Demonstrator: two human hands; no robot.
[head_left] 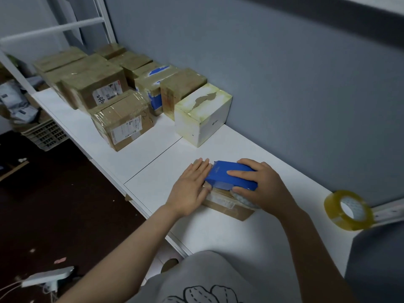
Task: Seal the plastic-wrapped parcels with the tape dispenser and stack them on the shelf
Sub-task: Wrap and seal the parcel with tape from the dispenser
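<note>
A flat brown parcel (227, 206) lies on the white shelf top (170, 162) in front of me. The blue tape dispenser (229, 177) sits on top of it. My right hand (260, 184) grips the dispenser, fingers over its top and thumb at the tape roll. My left hand (192, 189) lies flat with straight fingers on the parcel's left end, touching the dispenser's side. Much of the parcel is hidden under both hands.
Several taped parcels (122, 123) and a white box (203, 114) stand in rows at the far left of the shelf against the blue wall. A spare roll of clear tape (347, 209) stands at the right. Below left are a crate (46, 134) and dark floor.
</note>
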